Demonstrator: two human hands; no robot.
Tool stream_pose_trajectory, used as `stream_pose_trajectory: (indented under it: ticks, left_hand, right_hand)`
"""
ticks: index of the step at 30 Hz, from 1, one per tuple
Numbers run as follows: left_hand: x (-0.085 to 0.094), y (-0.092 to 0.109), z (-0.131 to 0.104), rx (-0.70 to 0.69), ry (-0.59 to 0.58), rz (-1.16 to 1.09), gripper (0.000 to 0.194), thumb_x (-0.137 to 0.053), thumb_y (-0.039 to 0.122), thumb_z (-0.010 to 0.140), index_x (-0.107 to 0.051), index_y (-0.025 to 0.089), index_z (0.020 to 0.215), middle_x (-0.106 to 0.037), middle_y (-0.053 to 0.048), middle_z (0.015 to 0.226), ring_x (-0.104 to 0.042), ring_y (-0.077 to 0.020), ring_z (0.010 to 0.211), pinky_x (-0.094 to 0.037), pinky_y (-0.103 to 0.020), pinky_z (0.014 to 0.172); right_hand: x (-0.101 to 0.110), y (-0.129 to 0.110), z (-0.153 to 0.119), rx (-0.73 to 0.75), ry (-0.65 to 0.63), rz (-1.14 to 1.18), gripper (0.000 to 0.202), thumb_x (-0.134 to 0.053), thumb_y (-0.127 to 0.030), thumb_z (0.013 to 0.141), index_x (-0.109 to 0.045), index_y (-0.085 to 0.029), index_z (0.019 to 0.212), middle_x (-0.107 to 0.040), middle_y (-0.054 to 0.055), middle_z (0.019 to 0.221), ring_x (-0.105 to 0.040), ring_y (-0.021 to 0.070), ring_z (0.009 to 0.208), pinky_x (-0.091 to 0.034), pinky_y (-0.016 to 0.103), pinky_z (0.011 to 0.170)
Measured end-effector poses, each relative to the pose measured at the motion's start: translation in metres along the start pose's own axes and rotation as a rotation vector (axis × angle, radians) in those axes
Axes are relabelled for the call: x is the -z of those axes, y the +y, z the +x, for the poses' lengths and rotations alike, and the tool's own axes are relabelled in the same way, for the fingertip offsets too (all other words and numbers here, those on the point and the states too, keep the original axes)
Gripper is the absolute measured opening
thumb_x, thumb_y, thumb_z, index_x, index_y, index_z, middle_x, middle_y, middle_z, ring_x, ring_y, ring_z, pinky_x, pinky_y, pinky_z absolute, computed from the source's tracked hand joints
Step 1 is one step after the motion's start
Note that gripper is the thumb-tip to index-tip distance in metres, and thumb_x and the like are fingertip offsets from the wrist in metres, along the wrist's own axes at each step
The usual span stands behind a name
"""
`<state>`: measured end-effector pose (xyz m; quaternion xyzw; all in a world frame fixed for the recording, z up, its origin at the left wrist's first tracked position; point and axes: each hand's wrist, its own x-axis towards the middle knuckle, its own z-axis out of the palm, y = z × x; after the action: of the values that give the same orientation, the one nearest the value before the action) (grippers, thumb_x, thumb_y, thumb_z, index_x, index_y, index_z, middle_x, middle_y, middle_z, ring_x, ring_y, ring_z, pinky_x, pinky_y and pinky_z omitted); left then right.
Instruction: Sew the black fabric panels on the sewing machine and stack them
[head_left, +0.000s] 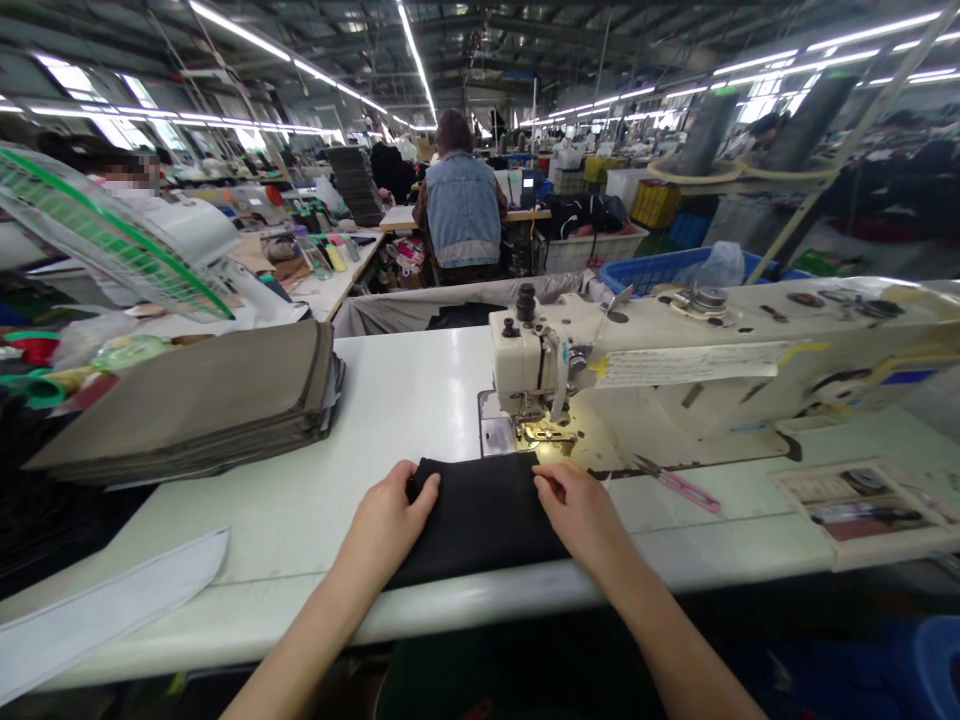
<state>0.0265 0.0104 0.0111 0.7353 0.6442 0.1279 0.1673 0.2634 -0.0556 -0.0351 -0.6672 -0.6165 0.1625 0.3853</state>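
Note:
A folded black cloth lies at the table's front edge, just in front of the sewing machine. My left hand pinches its upper left corner between thumb and fingers. At the upper right corner, my right hand grips the same cloth with closed fingertips. The cloth's far edge is close to the lit needle plate but lies short of it. Pink-handled scissors rest to the right of my right hand.
A stack of grey-brown fabric pieces sits at the left, with a white strip nearer the front. A tray of small tools is at the right. Beyond the table are a fan, a blue basket and a seated person.

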Motion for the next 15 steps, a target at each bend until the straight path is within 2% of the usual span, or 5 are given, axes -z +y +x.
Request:
stream_pose_trajectory:
  ticks: [6,11,15]
  left_hand:
    - [-0.002,-0.010,-0.001,0.041,-0.007,-0.082,0.018,-0.055,0.021,0.089,-0.051,0.022,0.071,-0.062,-0.001,0.067,-0.059,-0.0188,0.065,-0.037,-0.028,0.062]
    - [-0.005,-0.013,-0.003,0.058,-0.005,-0.092,0.019,-0.057,0.019,0.090,-0.051,0.021,0.072,-0.062,0.000,0.068,-0.058,-0.0176,0.065,-0.036,-0.027,0.061]
    - [-0.006,-0.013,-0.002,0.050,-0.013,-0.085,0.016,-0.058,0.017,0.089,-0.053,0.021,0.074,-0.063,-0.001,0.070,-0.059,-0.0176,0.067,-0.037,-0.027,0.063]
  right_hand:
    - [-0.005,0.009,-0.004,0.015,0.024,-0.009,0.027,-0.050,-0.033,0.090,-0.072,-0.018,0.094,-0.068,0.006,0.077,-0.064,0.0212,0.069,-0.053,0.035,0.072]
    - [-0.006,0.014,-0.005,0.026,0.032,-0.020,0.031,-0.049,-0.040,0.091,-0.072,-0.021,0.093,-0.067,0.004,0.073,-0.062,0.0201,0.063,-0.051,0.033,0.066]
    - [-0.008,0.015,-0.005,0.033,0.035,-0.047,0.031,-0.048,-0.040,0.092,-0.072,-0.021,0.094,-0.066,0.004,0.072,-0.061,0.0199,0.061,-0.050,0.033,0.064]
